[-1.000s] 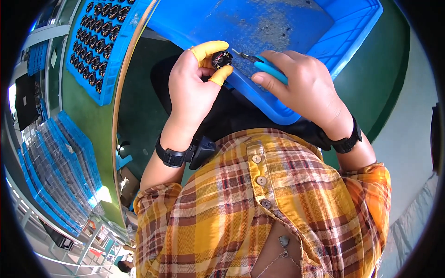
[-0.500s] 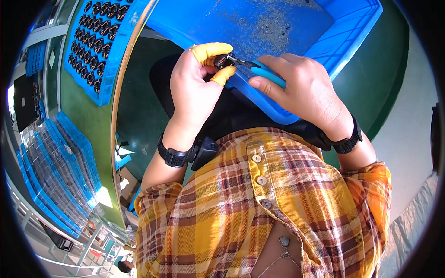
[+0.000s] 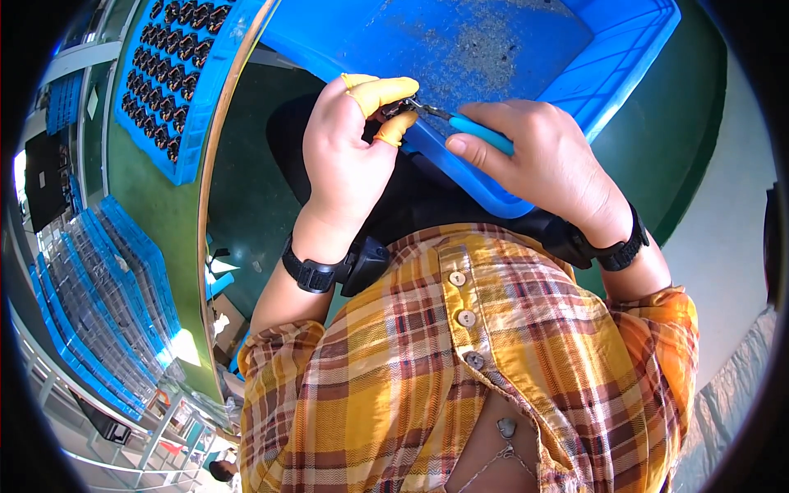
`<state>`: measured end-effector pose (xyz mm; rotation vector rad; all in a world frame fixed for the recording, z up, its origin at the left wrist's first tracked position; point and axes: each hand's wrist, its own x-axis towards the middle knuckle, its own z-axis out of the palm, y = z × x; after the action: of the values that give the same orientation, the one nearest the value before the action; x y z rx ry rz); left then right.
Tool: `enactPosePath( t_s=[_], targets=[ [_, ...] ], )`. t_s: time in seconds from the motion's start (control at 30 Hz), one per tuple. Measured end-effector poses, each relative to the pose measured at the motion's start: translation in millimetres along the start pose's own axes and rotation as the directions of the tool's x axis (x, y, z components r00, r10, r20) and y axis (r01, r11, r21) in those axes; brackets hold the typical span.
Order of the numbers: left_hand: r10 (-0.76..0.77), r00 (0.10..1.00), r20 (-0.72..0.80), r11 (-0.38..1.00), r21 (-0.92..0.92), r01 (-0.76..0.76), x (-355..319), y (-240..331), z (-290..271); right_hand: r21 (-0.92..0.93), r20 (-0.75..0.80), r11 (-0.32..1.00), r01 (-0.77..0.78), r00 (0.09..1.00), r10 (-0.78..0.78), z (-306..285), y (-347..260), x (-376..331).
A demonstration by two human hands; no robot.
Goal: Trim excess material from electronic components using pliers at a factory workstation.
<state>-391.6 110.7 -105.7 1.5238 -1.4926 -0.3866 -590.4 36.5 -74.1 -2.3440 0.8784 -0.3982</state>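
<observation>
My left hand point(image 3: 349, 140), with yellow finger covers on its thumb and fingers, pinches a small dark component point(image 3: 396, 108) near the near edge of the blue bin. Its details are partly hidden by the fingertips. My right hand point(image 3: 538, 156) is wrapped round the light-blue handles of a pair of cutting pliers point(image 3: 481, 134). The metal jaws point left and meet the component's right side; I cannot tell whether they touch it. Below both hands lies the blue bin point(image 3: 629, 78), its bottom scattered with small metallic clippings point(image 3: 485, 41).
On the green table point(image 3: 160, 222) to the left, a blue tray point(image 3: 187, 164) holds rows of similar dark components point(image 3: 168, 74). Nearer on that table stand stacked clear-and-blue trays point(image 3: 107, 304). The table's wooden edge point(image 3: 205, 197) runs beside my left arm.
The pliers and my right hand have shifted slightly to the right. My left fingers have closed further over the component and turned it a little.
</observation>
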Motion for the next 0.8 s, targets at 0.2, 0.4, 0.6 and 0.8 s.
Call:
enactPosePath(
  t_s=[0.2,0.4,0.6,0.8],
  targets=[
    [-0.005,0.999,0.035,1.0,0.011,0.004,-0.6,0.5,-0.7,-0.062,0.021,0.998,-0.005,1.0,0.007,-1.7,-0.2,1.2],
    [-0.157,0.987,0.036,0.98,-0.118,0.16,2.6,3.8,0.7,-0.03,-0.028,0.999,-0.017,0.999,0.017,3.6,2.6,2.7],
    [-0.364,0.921,0.139,0.764,-0.52,0.381,1.7,-0.6,-3.2,0.034,-0.011,0.997,-0.064,0.998,0.064,1.4,-0.5,0.2],
    [-0.429,0.881,0.202,0.659,-0.597,0.458,1.8,-3.3,-2.4,0.035,0.028,0.997,-0.071,0.997,0.071,2.4,-3.0,-2.4]
  ],
)
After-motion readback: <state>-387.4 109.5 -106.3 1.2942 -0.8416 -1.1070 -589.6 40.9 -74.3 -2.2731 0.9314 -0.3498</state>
